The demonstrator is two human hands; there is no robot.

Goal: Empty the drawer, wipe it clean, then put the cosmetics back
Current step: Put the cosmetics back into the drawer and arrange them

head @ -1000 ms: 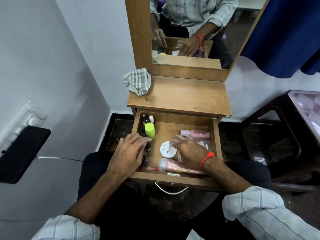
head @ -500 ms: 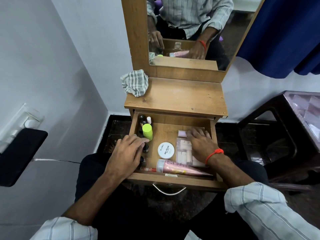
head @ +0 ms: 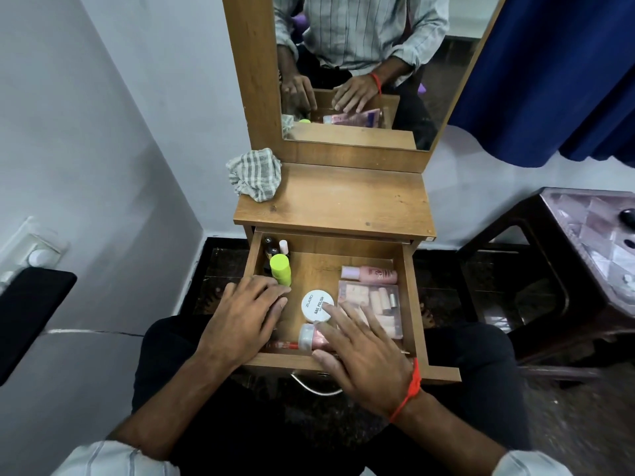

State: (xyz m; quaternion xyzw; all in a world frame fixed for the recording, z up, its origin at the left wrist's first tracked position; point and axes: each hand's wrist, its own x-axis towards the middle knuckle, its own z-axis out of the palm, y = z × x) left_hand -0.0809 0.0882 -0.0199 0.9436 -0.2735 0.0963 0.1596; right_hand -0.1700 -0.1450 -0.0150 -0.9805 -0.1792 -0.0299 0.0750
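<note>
The wooden drawer (head: 417, 304) stands pulled out, with cosmetics inside. A lime-green bottle (head: 280, 269) and small dark bottles (head: 271, 247) stand at its left. A white round nail polish tub (head: 318, 305) lies in the middle. A pink bottle (head: 369, 273) lies at the back right, above a clear pouch of small items (head: 374, 304). A pink tube (head: 311, 338) lies along the front. My left hand (head: 245, 317) rests flat over the drawer's left side, fingers apart. My right hand (head: 364, 352) lies spread over the tube and pouch, one fingertip on the tub.
A striped grey cloth (head: 254, 175) lies crumpled on the left of the wooden tabletop (head: 343, 197), under a mirror (head: 360, 67). A dark side table (head: 584, 255) stands at the right. White walls close in at the left, with a black object (head: 31, 314) on one.
My right hand has drawn back from the pink bottle at the drawer's back right to the front, over the tube. My left hand has stayed in place.
</note>
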